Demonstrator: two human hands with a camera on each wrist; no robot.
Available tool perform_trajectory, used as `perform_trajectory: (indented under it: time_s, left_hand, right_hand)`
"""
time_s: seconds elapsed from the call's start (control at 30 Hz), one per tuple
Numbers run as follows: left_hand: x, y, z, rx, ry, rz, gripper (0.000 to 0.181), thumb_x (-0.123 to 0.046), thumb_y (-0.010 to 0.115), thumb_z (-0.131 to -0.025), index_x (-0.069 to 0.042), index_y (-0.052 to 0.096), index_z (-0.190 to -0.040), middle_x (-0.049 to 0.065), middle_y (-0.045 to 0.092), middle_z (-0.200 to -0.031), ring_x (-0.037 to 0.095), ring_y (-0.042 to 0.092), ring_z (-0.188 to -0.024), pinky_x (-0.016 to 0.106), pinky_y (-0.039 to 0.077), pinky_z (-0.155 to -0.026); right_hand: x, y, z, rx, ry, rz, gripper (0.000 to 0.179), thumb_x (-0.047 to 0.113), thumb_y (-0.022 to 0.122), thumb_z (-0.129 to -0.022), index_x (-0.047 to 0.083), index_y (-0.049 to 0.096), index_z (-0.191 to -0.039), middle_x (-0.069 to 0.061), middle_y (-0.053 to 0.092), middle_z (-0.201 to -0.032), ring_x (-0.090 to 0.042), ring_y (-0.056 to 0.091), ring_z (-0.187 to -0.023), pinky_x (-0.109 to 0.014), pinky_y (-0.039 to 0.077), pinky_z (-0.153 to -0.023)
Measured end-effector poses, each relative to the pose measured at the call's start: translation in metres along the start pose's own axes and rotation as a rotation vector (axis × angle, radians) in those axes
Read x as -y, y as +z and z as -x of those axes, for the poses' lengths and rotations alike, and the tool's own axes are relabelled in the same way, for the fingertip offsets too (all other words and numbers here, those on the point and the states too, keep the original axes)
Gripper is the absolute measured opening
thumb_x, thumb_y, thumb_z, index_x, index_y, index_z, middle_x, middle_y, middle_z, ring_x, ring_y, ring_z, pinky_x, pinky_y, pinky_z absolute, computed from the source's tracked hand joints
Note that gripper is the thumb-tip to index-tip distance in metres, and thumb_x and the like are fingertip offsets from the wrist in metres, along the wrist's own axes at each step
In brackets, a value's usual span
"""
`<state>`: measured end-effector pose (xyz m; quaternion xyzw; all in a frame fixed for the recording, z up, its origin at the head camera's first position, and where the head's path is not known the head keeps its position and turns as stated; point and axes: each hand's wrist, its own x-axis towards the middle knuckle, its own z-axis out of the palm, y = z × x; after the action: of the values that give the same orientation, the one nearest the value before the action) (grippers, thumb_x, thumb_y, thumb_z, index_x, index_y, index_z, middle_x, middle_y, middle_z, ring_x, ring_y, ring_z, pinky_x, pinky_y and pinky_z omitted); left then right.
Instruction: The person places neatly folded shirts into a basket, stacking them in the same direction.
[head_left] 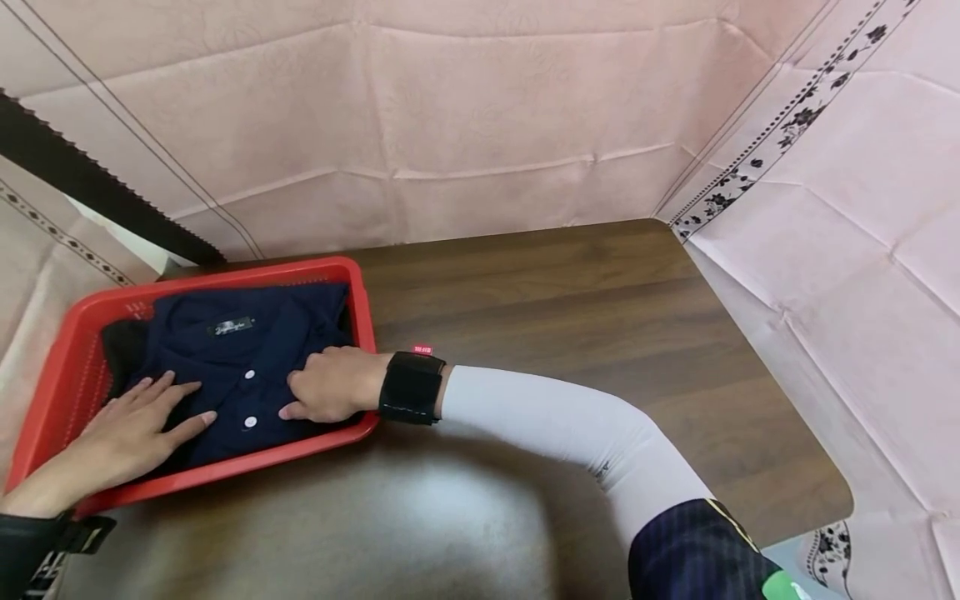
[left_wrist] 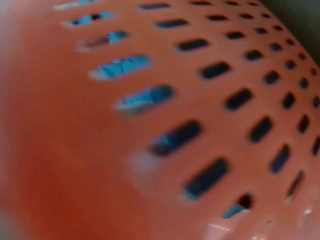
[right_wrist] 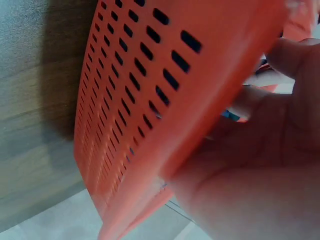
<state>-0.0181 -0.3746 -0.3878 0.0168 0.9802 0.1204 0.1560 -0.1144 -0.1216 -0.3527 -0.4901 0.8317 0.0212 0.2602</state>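
A folded navy shirt (head_left: 225, 358) with a collar label and white buttons lies face up inside a red perforated basket (head_left: 358, 292). My left hand (head_left: 138, 425) rests on the shirt's left part, fingers spread and fairly straight. Over the basket's right rim comes my right hand (head_left: 333, 385), its fingers bent down onto the shirt's right side; the fingertips are hidden, so whether they pinch cloth cannot be told. In the right wrist view, the right hand (right_wrist: 260, 160) is beside the basket rim (right_wrist: 200, 110). The left wrist view shows only the basket's slotted wall (left_wrist: 150, 115).
Dark cloth (head_left: 123, 346) is under the shirt at the basket's left. The basket stands on the left of a wooden table (head_left: 540, 308). Pale pink patterned sheets (head_left: 487, 117) hang behind and to the right, with a dark toothed strip (head_left: 97, 179) at upper left.
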Motion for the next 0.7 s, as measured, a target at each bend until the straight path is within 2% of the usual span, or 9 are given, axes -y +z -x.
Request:
perform_trajectory:
  time_s: [0.13,0.23,0.37,0.5,0.7]
  left_hand:
    - [-0.01,-0.004,0.002,-0.157,0.016,0.002,0.072,-0.047,0.047,-0.099,0.018,0.046,-0.131,0.052,0.029,-0.136,0.062,0.016,-0.134,0.07,0.007,-0.111]
    - [-0.02,-0.009,0.005,-0.243,0.037,0.031,0.066,-0.043,0.05,-0.098,0.015,0.047,-0.131,0.049,0.031,-0.138,0.061,0.021,-0.132,0.07,0.009,-0.111]
    - [-0.035,-0.015,0.007,-0.276,0.053,0.062,0.066,-0.043,0.052,-0.097,0.01,0.044,-0.136,0.043,0.03,-0.144,0.061,0.026,-0.129,0.074,0.016,-0.106]
    - [-0.051,-0.017,0.012,-0.293,0.092,0.073,0.068,-0.042,0.055,-0.096,0.007,0.04,-0.142,0.038,0.035,-0.145,0.058,0.034,-0.125,0.076,0.024,-0.1]
    - [-0.074,-0.014,0.022,-0.354,0.138,0.082,0.065,-0.042,0.059,-0.094,-0.001,0.045,-0.143,0.03,0.04,-0.146,0.053,0.039,-0.124,0.075,0.032,-0.093]
  right_hand:
    - [-0.008,-0.002,0.017,-0.131,-0.055,0.076,0.058,0.054,0.039,-0.099,0.02,0.05,-0.145,0.001,0.056,-0.137,-0.013,0.049,-0.122,-0.027,0.036,-0.108]
    - [-0.014,-0.005,0.033,-0.244,-0.096,0.133,0.056,0.051,0.041,-0.099,0.017,0.052,-0.143,-0.003,0.056,-0.137,-0.016,0.05,-0.123,-0.028,0.039,-0.107]
    - [-0.025,-0.009,0.053,-0.346,-0.105,0.169,0.055,0.048,0.046,-0.098,0.014,0.053,-0.142,-0.009,0.054,-0.141,-0.021,0.05,-0.126,-0.031,0.039,-0.108]
    - [-0.038,-0.009,0.071,-0.383,-0.091,0.142,0.058,0.048,0.05,-0.097,0.013,0.052,-0.143,-0.012,0.049,-0.147,-0.024,0.046,-0.132,-0.035,0.038,-0.11]
    - [-0.057,-0.003,0.101,-0.443,-0.068,0.111,0.057,0.045,0.055,-0.095,0.011,0.055,-0.14,-0.011,0.053,-0.143,-0.023,0.048,-0.129,-0.038,0.042,-0.107]
